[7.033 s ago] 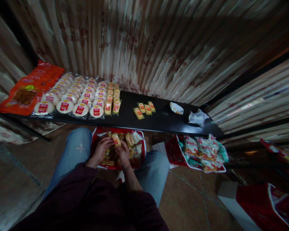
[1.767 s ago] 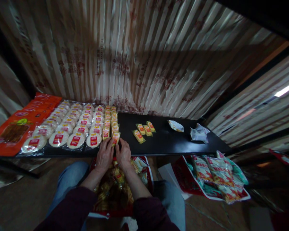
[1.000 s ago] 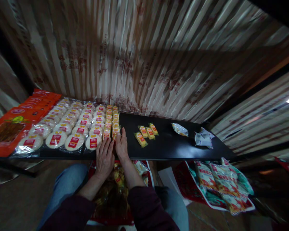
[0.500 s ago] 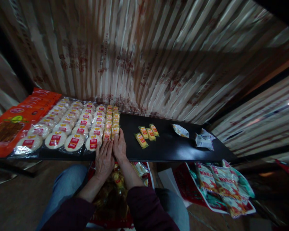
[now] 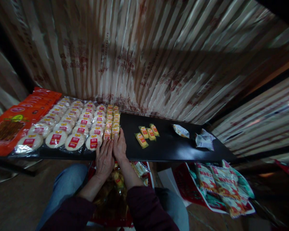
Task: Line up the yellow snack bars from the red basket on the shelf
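Two columns of small yellow-wrapped snacks (image 5: 116, 120) run toward the back of the black shelf (image 5: 156, 154). My left hand (image 5: 105, 158) lies with fingers stretched out at the near end of these columns. Beside it, my right hand (image 5: 119, 146) has its fingers extended along the right edge of the near packs. The hands touch each other, and some fingertips hide the nearest packs. Left of the columns are rows of round white rice crackers (image 5: 74, 141) in clear wrappers with red labels. Several loose yellow snack packs (image 5: 146, 133) lie to the right.
Orange snack bags (image 5: 12, 122) overlap at the far left. Two silvery-white packets (image 5: 204, 140) are on the right of the shelf. Below stand a red box (image 5: 151, 179) of yellow packs between my knees and a red-and-white box (image 5: 212, 207) of snack bags. Crinkled sheeting (image 5: 135, 64) hangs behind.
Both hands stay almost still at the near end of the yellow packs. The view shifts very slightly; nothing else has visibly moved.
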`<state>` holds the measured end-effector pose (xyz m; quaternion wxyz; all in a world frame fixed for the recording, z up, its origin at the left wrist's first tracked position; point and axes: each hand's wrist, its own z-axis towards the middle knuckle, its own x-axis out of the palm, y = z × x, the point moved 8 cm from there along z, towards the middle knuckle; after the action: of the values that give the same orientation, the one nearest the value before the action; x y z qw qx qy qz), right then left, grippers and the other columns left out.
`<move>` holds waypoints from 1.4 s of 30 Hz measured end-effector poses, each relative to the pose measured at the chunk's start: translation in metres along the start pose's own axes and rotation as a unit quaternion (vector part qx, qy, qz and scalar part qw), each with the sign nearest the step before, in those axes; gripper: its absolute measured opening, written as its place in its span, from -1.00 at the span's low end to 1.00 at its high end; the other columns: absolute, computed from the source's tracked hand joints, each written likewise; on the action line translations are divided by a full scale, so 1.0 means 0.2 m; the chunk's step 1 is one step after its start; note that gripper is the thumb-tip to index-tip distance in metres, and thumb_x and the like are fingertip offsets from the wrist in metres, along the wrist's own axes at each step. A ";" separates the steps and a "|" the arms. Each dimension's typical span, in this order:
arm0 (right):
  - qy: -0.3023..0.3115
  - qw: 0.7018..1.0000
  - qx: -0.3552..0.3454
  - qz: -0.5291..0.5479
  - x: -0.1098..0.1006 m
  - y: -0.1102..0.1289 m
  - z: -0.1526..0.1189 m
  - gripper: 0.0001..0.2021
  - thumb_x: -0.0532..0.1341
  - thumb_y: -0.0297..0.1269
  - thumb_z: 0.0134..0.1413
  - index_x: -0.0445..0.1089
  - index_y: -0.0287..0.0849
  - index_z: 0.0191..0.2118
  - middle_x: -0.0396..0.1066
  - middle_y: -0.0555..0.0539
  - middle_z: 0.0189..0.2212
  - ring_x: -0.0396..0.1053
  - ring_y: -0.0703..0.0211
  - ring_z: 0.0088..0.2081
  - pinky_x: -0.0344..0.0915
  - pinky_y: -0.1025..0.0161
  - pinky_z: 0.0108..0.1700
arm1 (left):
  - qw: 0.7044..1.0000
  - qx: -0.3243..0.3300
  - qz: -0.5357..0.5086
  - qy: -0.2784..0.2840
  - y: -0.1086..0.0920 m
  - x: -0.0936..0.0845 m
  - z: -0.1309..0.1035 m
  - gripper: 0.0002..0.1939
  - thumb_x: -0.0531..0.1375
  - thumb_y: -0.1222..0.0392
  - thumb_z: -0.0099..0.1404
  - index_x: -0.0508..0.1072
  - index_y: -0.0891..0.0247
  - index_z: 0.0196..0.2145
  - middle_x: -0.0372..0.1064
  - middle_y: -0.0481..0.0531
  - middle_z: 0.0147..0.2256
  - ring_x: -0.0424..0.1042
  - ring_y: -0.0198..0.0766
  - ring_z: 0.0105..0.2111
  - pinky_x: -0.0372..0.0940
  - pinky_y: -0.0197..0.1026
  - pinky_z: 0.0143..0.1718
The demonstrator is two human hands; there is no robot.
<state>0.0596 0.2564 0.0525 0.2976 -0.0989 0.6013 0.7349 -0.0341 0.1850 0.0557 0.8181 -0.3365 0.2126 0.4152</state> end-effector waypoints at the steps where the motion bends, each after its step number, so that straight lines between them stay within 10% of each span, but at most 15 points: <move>1: 0.000 1.000 0.000 0.000 0.00 0.00 0.00 -0.50 -0.10 -0.14 0.25 0.10 -0.29 0.22 0.22 -0.28 0.16 0.18 0.04 0.19 0.11 0.04 0.19 | 1.000 -0.001 0.001 0.000 0.00 0.00 0.00 -0.43 -0.01 0.44 0.16 0.23 0.35 0.15 0.34 0.25 0.07 0.18 -0.02 0.19 -0.08 0.19 0.23; 24: -0.042 0.998 -0.046 -0.019 -0.14 -0.04 -0.21 -0.53 -0.07 -0.14 0.24 0.23 -0.36 0.12 0.27 -0.32 0.10 0.19 0.02 0.16 0.11 0.00 0.20 | 1.000 -0.008 -0.022 -0.009 0.00 -0.02 -0.06 -0.46 0.01 0.36 0.24 0.16 0.35 0.19 0.16 0.30 0.19 -0.16 0.00 0.31 -0.12 0.23 0.24; 31: -0.072 0.993 -0.074 0.060 -0.23 -0.06 -0.51 -0.66 -0.03 -0.20 0.23 0.29 -0.24 0.00 0.40 -0.21 -0.11 0.34 0.11 -0.05 0.26 0.10 0.04 | 0.998 0.009 -0.064 -0.003 -0.09 -0.08 -0.17 -0.57 0.00 0.33 0.30 0.25 0.33 0.12 0.22 0.26 0.15 -0.04 -0.02 0.27 0.01 0.15 0.21; 42: 0.094 0.978 0.122 -0.141 -0.13 -0.60 -0.85 -0.69 0.06 -0.46 0.08 0.44 -0.24 -0.10 0.49 -0.19 -0.17 0.43 0.11 -0.13 0.29 0.24 -0.04 | 0.920 -0.205 -0.016 0.335 -0.03 0.22 -0.78 -0.59 0.08 0.43 0.11 0.44 0.36 -0.07 0.32 0.26 0.06 0.21 0.00 0.14 0.08 0.01 0.19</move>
<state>0.1110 0.0988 -0.0766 0.3503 -0.2147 0.6914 0.5942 -0.0146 0.0933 -0.0761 0.6189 -0.6192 0.3792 0.2996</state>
